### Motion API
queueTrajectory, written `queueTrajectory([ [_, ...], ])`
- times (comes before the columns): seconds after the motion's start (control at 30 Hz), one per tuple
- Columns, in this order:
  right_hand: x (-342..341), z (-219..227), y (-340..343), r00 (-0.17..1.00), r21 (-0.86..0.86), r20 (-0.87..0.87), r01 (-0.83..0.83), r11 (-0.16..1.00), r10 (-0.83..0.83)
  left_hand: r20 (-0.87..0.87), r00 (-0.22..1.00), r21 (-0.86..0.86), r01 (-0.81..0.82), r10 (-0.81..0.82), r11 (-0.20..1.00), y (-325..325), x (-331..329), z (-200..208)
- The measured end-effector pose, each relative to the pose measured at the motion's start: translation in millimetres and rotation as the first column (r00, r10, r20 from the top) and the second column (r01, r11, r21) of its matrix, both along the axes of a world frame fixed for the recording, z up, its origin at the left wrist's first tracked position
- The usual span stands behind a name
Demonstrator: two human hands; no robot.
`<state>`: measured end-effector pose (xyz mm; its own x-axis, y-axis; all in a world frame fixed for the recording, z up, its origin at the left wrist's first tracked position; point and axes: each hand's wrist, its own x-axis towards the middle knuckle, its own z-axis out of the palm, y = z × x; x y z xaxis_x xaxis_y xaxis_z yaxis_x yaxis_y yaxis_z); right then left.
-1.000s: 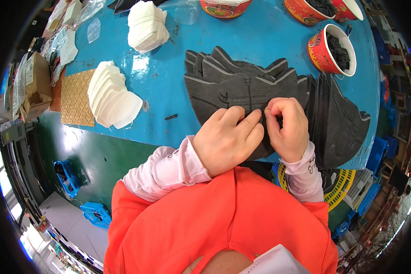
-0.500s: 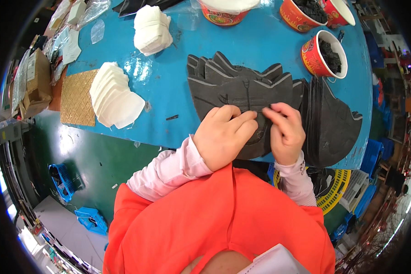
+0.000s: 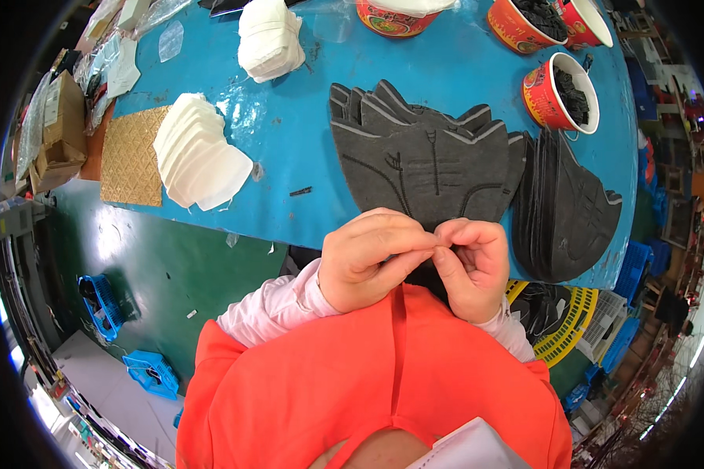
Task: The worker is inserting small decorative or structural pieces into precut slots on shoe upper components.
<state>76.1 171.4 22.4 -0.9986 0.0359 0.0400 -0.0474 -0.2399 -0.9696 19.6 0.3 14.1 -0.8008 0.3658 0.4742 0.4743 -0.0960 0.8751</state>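
Close to my body, just off the table's near edge, my left hand and my right hand meet with fingertips pinched together. Whatever is between them is too small or hidden to make out. Right beyond my fingers lies a fanned stack of dark grey, shoe-upper-shaped cut pieces with stitched lines and jagged far edges. My fingers cover its near end. To its right, a second stack of the same dark pieces sits fanned out.
On the blue table are white rounded pieces, a tan patterned sheet and a white bundle. Paper tubs with black scraps stand at the far right. A yellow basket sits below the table's right edge.
Both hands have drawn back from the stack toward my body, and their fingertips have come together. More of the top piece's stitching shows.
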Motion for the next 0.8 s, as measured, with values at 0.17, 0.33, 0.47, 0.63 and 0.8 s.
queueTrajectory([
  [0.17,-6,2,2,0.998,0.197,-0.017,-0.048,0.979,0.053,-0.036,0.997,0.041,-0.063,0.064,0.997,4,-3,-3],
  [0.33,-9,5,-1,0.996,-0.005,0.087,-0.028,1.0,0.028,-0.092,0.991,0.014,-0.092,0.093,0.996,4,-8,-3],
  [0.47,-17,12,8,0.996,0.002,0.078,-0.034,0.999,0.034,-0.066,0.995,-0.013,-0.075,0.074,0.997,0,-13,2],
  [0.63,-53,12,20,0.989,0.689,-0.15,0.097,0.718,0.011,-0.366,0.928,-0.326,-0.2,0.072,0.924,-17,-27,-4],
  [0.8,-67,-1,20,0.932,0.846,-0.306,0.173,0.504,0.193,-0.363,0.931,-0.393,-0.181,0.028,0.902,-16,-26,-10],
])
